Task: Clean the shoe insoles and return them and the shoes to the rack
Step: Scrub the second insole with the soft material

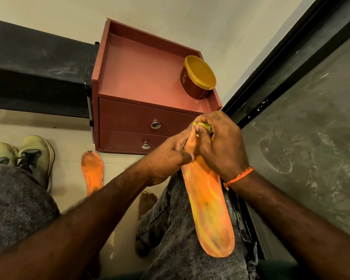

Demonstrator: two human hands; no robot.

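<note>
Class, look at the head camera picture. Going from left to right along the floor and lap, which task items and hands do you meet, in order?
Pair of pale green shoes → orange insole on the floor → left hand gripping the held insole's edge → orange insole on the lap → right hand pressing a yellow cloth on its tip.

Both forearms reach forward from the bottom of the view and meet in front of the body, above the right thigh. The left hand (166, 158) comes in from the lower left, fingers curled, thumb laid along the edge of the orange insole (208, 215) it grips near the toe end. The right hand (218, 142) comes in from the lower right, knuckles up, fingers bent downward and pinching a yellow cloth (203, 126) against the insole's tip. An orange thread band (238, 176) circles the right wrist. The two hands touch each other.
</note>
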